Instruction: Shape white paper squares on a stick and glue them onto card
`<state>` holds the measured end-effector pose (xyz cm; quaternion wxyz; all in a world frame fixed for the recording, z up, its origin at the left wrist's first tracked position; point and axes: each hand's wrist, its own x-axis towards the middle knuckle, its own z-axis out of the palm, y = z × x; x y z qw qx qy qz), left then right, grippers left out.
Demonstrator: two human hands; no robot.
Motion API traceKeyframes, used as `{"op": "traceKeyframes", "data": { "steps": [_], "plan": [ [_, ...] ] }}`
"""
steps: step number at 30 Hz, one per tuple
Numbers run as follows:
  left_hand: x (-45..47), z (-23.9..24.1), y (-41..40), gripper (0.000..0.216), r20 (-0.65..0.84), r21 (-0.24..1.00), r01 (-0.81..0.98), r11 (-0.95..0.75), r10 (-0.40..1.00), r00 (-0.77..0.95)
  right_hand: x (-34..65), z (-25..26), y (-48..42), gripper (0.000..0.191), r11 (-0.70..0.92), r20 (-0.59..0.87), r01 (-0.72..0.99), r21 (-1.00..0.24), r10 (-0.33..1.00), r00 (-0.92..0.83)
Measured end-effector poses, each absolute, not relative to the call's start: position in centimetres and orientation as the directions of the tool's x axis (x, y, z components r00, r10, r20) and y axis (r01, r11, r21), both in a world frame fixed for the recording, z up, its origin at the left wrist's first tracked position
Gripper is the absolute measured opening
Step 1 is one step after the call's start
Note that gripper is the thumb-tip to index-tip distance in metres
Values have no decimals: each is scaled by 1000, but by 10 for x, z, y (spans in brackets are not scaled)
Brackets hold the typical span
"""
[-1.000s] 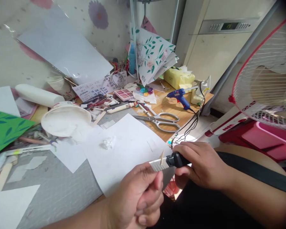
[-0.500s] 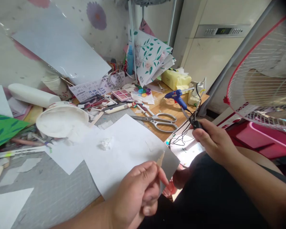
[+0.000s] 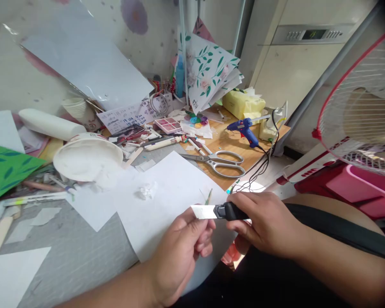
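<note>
My right hand (image 3: pixel 266 220) is closed round the black handle of a utility knife (image 3: pixel 203 212), its wide blade pointing left. The blade lies across the fingertips of my left hand (image 3: pixel 182 244), at thumb and forefinger. Those fingers are pinched together on a small pointed wooden stick (image 3: pixel 208 196); its thin tip rises just behind the blade, and the rest is hidden by blade and fingers. Under both hands a white sheet of paper (image 3: pixel 167 184) reaches over the table's edge, with a crumpled white scrap (image 3: pixel 146 191) on it.
Large scissors (image 3: pixel 216 160) lie beyond the paper, with a blue glue gun (image 3: pixel 244 130) and its cable further right. A white paper bowl (image 3: pixel 88 158) sits left among pens and scraps. At right stand a fan (image 3: pixel 365 98) and a pink bin (image 3: pixel 368 184).
My right hand has swung the knife left and inward from beside the table, bringing the blade to my left fingers. My left hand has shifted slightly left; the view has also shifted a little.
</note>
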<state>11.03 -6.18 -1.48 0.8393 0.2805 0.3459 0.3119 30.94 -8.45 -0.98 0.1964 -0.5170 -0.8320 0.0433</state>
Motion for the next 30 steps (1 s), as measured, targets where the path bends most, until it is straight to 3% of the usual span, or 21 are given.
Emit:
{"op": "traceKeyframes", "data": {
  "steps": [6,15,18,19,22,30],
  "plan": [
    [107,-10,-65,31,-384,731,-249,635,685,618,309,-9,-82,56,500,332,833,-238,848,-414],
    [109,-1,-70,35,-407,722,-208,660,648,644,315,-13,-83,58,534,416,841,-88,787,-456],
    [107,-4,-75,39,-397,747,-183,640,649,649,335,-11,-75,56,407,428,896,-178,852,-302],
    [106,-6,-77,41,-397,764,-144,629,634,664,344,-10,-72,54,261,431,926,-273,894,-125],
    [104,-11,-80,44,-409,815,-13,580,590,696,369,-5,-65,45,74,471,940,-334,876,98],
    [106,-12,-66,31,-401,818,-50,573,630,665,344,-7,-79,48,182,384,925,-332,922,-43]
  ]
}}
